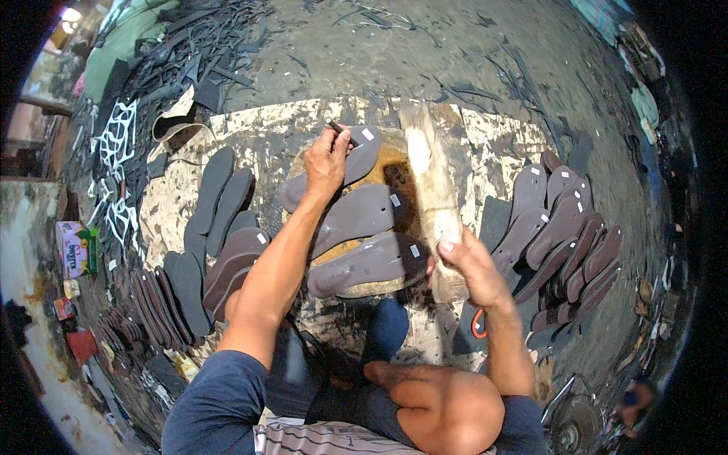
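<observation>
Floor (341, 64) beyond; my left hand (326, 163) grips a rod (332, 123), best square to the sole (365, 158) beneath; right hand (476, 269), a club (436, 186).

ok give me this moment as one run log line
left hand: holds dark rod over far sole; right hand: holds pale wooden club; round board: three soles side by side; rightward: more soles

Left hand (326, 168), upper centre — fingers (341, 136) pinched, forearm (274, 262) outstretched; right hand (479, 274), right of centre — fingers curled tight, thumb (449, 249) uppermost.
</observation>
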{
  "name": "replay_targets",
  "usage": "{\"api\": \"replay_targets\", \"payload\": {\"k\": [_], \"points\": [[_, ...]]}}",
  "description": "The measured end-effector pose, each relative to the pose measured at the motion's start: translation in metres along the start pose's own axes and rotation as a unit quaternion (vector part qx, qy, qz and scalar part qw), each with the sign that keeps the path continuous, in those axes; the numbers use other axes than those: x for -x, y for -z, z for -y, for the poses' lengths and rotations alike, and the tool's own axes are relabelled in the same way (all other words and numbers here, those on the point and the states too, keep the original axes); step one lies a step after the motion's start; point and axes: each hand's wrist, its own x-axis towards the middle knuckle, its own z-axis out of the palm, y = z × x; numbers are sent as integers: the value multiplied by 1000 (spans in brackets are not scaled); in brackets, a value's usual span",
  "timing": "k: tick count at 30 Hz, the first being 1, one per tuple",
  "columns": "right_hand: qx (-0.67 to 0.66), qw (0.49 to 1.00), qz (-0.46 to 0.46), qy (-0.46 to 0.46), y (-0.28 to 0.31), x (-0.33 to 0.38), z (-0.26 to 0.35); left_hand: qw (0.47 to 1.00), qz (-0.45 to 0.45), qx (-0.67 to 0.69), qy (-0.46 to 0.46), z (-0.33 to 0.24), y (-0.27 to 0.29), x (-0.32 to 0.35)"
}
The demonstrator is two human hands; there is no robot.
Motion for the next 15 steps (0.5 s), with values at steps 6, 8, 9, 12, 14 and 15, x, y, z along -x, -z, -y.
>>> {"api": "replay_targets", "payload": {"k": [6, 8, 9, 12, 14, 15], "points": [[94, 936, -147, 305, -62, 14, 104, 987, -25, -76, -143, 4, -1, 3], [118, 879, -178, 427, -55, -11, 70, 976, -31, -87, -198, 12, -5, 2], [239, 851, -167, 438, -31, -45, 32, 974, -21, -79, -213, 11, -14, 3], [555, 825, -86, 62, -2, -100, -18, 952, -5, -197, -236, 28, -13, 14], [251, 954, 48, 160, -4, -104, -6, 961, -33, -133, -241, 34, -10, 6], [194, 975, 55, 93, 0, -98, -20, 968, -23, -125, -217, 36, -10, 24]]}}
